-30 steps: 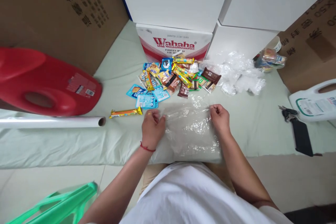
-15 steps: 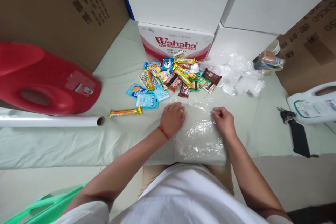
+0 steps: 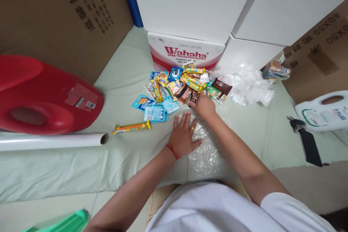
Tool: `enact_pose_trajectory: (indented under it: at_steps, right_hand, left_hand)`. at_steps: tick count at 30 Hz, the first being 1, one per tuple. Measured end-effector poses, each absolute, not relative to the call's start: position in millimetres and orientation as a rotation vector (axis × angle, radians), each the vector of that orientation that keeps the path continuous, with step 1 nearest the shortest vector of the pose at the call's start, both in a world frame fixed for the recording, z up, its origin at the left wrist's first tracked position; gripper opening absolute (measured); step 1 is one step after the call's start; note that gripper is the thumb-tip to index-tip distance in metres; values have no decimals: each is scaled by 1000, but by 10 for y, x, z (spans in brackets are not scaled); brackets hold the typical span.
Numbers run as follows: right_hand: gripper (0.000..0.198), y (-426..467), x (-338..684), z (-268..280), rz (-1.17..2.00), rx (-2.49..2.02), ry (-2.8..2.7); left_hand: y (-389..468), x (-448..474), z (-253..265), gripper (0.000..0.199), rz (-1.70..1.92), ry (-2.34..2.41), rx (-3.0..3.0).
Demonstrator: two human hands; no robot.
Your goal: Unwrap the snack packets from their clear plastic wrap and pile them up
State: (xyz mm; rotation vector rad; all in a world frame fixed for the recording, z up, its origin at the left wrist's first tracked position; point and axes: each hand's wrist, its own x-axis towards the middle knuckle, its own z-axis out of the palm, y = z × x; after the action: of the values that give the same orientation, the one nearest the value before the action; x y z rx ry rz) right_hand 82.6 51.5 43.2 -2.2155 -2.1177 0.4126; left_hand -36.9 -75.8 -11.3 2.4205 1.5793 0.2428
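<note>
My left hand (image 3: 185,136) lies flat with its fingers spread, pressing the left side of a clear plastic bag (image 3: 203,156) on the cloth. Beyond the bag, my right hand (image 3: 204,106) reaches into a pile of wrapped snacks. Its thumb and forefinger close around a brown cocoa snack packet (image 3: 195,96) at the pile's near edge. Around it are yellow snack sticks (image 3: 191,81), another brown packet (image 3: 221,86) and several blue packets (image 3: 155,113). One yellow snack stick (image 3: 132,127) lies apart, left of my left hand.
Crumpled clear bags (image 3: 248,83) are heaped right of the snacks. A Wahaha carton (image 3: 185,52) stands behind. On the left are a red jug (image 3: 54,94) and a white roll (image 3: 54,141); on the right, a white bottle (image 3: 323,114) and keys with a black holder (image 3: 310,145).
My right hand has left the bag's right edge and moved forward and left to the brown packet. My left hand has flattened onto the bag, which now looks more crumpled.
</note>
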Motion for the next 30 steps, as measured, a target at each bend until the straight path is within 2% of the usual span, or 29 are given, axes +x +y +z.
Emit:
enact_pose_trajectory:
  at_steps: [2,5,11,13,17,24,30]
  right_hand:
    - [73,549,724,393,368,-2230,-2090]
    - [58,505,750,372,327,-2279,-2069]
    - [40,381,1386,681,509,-2305,-2250]
    - [43,461,1652,828,392,-2295,-2252]
    - [47,841,1924,878,-50,-2413,-2121]
    - [44,1294,1846,581,-195,-2398,-2361]
    - [40,1180,2016,729,-336,-2341,-2360]
  left_hand:
    - [-764,-377,-112,102,220,1547,2408]
    - [-755,-401,-100,112,174,1491,2376]
    - [-694,-528,-48,132,57,1336,2301]
    - [-682,-560,-22,135,16,1300,2282]
    - [-666,-573,32,136,-49,1292,2259]
    - [-709,-572,68,144,-96,1313,2260]
    - [-942,-583,99,138,-98,1466,2208]
